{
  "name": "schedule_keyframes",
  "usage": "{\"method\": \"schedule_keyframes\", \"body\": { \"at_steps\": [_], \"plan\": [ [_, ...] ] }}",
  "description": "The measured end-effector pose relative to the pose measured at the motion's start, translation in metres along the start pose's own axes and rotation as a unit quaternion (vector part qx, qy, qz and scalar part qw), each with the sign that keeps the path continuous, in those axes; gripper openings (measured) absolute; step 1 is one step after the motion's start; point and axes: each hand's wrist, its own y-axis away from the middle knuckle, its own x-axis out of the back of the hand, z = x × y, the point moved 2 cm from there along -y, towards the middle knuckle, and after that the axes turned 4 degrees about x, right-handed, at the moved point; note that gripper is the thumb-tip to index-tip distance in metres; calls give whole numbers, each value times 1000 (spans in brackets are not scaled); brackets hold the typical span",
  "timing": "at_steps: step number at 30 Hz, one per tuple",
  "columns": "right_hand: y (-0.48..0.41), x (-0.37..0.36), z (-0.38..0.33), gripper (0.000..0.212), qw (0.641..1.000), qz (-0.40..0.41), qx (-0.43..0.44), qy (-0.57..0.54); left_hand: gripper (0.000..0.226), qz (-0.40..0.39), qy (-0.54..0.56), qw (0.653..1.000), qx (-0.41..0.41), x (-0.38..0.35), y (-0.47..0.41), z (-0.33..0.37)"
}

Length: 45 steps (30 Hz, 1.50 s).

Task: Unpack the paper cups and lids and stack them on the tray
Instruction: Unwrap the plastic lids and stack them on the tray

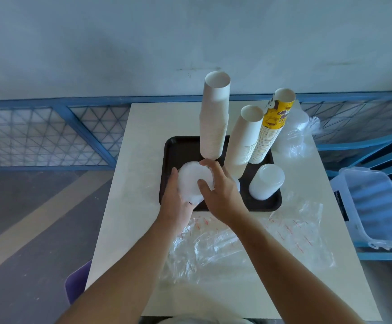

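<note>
A black tray (174, 146) lies on the pale table. On it stand a tall white cup stack (213, 118), a shorter white cup stack (244, 139) and a yellow printed cup stack (272, 127) that leans right. A stack of translucent white lids (266, 181) stands at the tray's right. Over the tray's near left part, both hands hold another stack of white lids (190, 181): my left hand (174, 199) cups it from the left and below, my right hand (220, 190) grips it from the top and right.
Empty clear plastic wrappers (237, 242) lie crumpled on the table near me, and more wrapping (298, 136) sits at the far right corner. A clear plastic bin (377, 206) rests on blue chairs to the right. A blue railing runs behind the table.
</note>
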Motion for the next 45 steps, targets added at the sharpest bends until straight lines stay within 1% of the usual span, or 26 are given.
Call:
{"method": "schedule_keyframes", "body": {
  "at_steps": [2,3,6,8,11,13,16,19,21,23,25,26,29,30,32,34,37,40,43,45],
  "plan": [
    [6,12,-5,44,998,-5,49,36,50,-9,45,999,28,-12,9,3],
    [10,19,-8,45,996,0,71,61,50,-8,48,998,29,-19,13,4],
    [17,41,-14,52,976,35,137,168,48,12,35,999,18,-35,26,3],
    [20,56,-15,54,959,42,179,216,47,26,7,1000,14,-46,32,0],
    [24,75,-14,49,934,4,243,264,44,78,-33,996,25,-63,42,-4],
    [28,88,-14,49,929,-33,260,262,37,107,-60,992,37,-72,50,-8],
    [33,108,-14,58,931,-94,251,246,36,104,-92,990,38,-80,60,-15],
    [40,122,-16,63,927,-140,259,231,23,102,-145,984,15,-86,66,-22],
    [45,128,-17,66,926,-150,264,225,31,110,-124,986,17,-92,75,-24],
    [48,133,-18,72,922,-163,264,231,36,100,-117,988,13,-96,84,-25],
    [50,137,-17,76,912,-179,272,249,40,62,-100,993,9,-96,89,-28],
    [50,139,-15,77,910,-185,271,252,41,31,-83,996,6,-95,92,-28],
    [47,146,-13,77,918,-200,250,233,38,-76,-76,994,-31,-88,98,-30],
    [47,148,-14,77,922,-204,242,221,42,-104,-89,989,-47,-84,99,-31],
    [45,150,-14,78,930,-210,231,192,60,-140,-119,981,-67,-81,104,-32],
    [44,152,-16,79,936,-211,227,170,65,-159,-155,971,-85,-80,107,-32],
    [44,151,-18,81,940,-206,223,156,68,-165,-182,964,-99,-77,111,-31],
    [43,150,-18,87,939,-212,220,159,74,-146,-225,956,-121,-75,114,-31],
    [41,153,-14,100,932,-260,195,160,78,-115,-276,943,-145,-72,116,-28],
    [39,161,-14,105,933,-289,170,131,80,-113,-275,943,-147,-71,117,-25]
  ]
}}
